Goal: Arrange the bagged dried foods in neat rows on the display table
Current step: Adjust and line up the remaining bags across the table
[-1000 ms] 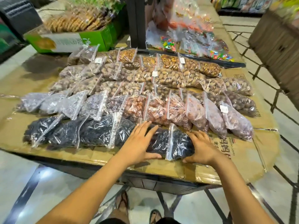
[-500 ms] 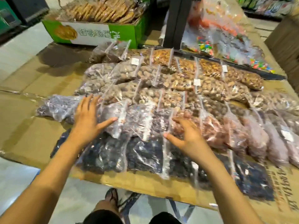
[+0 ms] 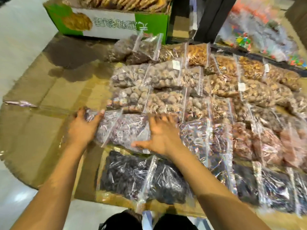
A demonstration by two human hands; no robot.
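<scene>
- Both hands are down on the purplish bags at the left end of the second row from the near edge, about 9 o'clock of the whole spread on the worktop [image 3: 41, 127].
- Left hand [image 3: 83, 128] cups the outer end of the end purplish bag [image 3: 116, 130]; its fingers [image 3: 79, 113] are curled over the bag's far corner, thumb on top, a loose clasp rather than a pinch.
- Right hand [image 3: 162, 135] lies flat and spread across the seam where that bag overlaps its neighbour; its fingers are splayed and closed on nothing, just pressing.
- Handling, as I judge it: thin, clear zip bags full of loose dried pieces, so soft, slumpy and a bit slick. They look fairly weighty and should shift inside if lifted by a corner.
- Best purchase looks like flat palms at both ends, sliding the bag over the cardboard, or a hold across the zip strip [image 3: 113, 125], the stiffest part.
- The dark dried-fruit bags [image 3: 132, 176] sit at 6 o'clock in the nearest row, right at the worktop's edge; a hard shove could tip one off.
- Brown nut bags [image 3: 159, 75] fill the rows towards 12 o'clock.
- Writing: the green and white carton [image 3: 116, 27] at 12 o'clock carries large characters, seen upside down and too blurred for me to read.
- Small white price stickers [image 3: 241, 86] show on some bags, illegible.
</scene>
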